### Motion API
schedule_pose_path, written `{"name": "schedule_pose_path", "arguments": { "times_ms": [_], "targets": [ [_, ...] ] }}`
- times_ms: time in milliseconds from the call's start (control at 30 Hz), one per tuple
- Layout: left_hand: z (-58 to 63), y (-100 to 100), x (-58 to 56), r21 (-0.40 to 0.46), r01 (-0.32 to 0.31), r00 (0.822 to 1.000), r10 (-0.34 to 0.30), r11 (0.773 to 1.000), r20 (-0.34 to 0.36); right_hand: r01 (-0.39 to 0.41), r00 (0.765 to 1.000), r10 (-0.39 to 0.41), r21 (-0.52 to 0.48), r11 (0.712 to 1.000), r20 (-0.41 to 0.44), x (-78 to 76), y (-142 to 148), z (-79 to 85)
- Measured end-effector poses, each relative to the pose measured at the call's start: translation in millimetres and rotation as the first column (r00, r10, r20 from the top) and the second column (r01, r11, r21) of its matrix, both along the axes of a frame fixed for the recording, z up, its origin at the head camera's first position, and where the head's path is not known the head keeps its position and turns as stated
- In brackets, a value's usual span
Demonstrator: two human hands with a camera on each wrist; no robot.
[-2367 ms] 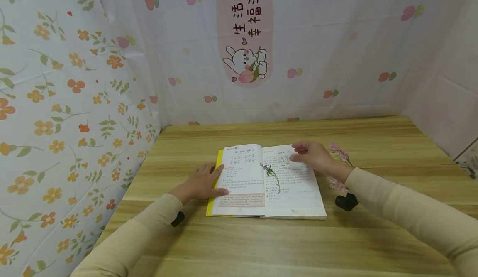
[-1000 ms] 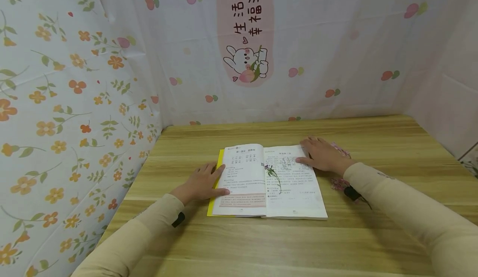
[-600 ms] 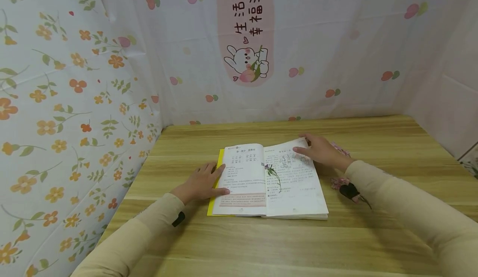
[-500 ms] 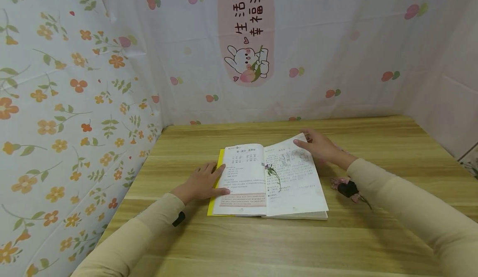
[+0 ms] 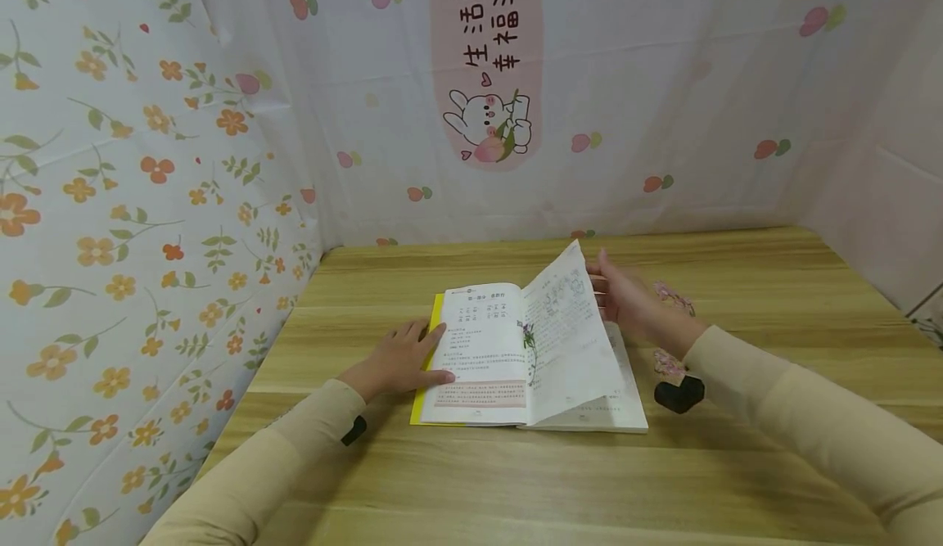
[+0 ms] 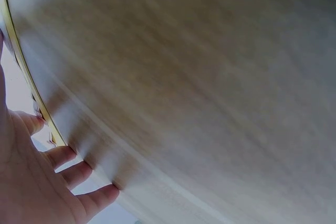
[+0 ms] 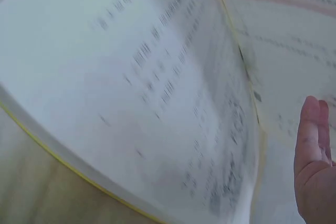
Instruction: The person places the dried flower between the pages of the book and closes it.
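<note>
Seemingly has one printed page (image 5: 578,358) raised but not yet laid over the purple-flowered sprig (image 5: 528,340), in the open book (image 5: 482,358) short of the counter's (image 5: 471,485) back edge, with left hand (image 5: 398,360) spread at the book's left side, right hand (image 5: 635,299) straight-fingered behind the page.

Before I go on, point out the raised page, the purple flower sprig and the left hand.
Raised page (image 5: 567,341), head view: middle of its face.
Purple flower sprig (image 5: 529,338), head view: its upper, flowering end.
Left hand (image 5: 396,363), head view: back of the hand.
</note>
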State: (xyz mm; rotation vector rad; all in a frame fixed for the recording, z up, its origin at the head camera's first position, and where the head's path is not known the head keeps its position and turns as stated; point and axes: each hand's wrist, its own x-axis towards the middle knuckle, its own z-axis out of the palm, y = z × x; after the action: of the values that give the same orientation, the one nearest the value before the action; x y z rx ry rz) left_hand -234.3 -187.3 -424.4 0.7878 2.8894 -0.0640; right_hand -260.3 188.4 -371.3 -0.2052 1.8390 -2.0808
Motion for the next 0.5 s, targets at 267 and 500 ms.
{"name": "schedule_pose_path", "arguments": {
  "times_ms": [267, 500],
  "targets": [
    [1.6, 1, 1.2, -0.004, -0.004, 1.0, 0.004, 1.0, 0.003, -0.055, 0.998, 0.057, 0.116, 0.992, -0.011, 31.6, -30, -18.7],
    [2.2, 1, 1.4, -0.013, -0.001, 1.0, 0.001, 1.0, -0.004, -0.081, 0.973, 0.139, 0.291, 0.953, -0.184, 46.8, -52, -34.6]
  ]
}}
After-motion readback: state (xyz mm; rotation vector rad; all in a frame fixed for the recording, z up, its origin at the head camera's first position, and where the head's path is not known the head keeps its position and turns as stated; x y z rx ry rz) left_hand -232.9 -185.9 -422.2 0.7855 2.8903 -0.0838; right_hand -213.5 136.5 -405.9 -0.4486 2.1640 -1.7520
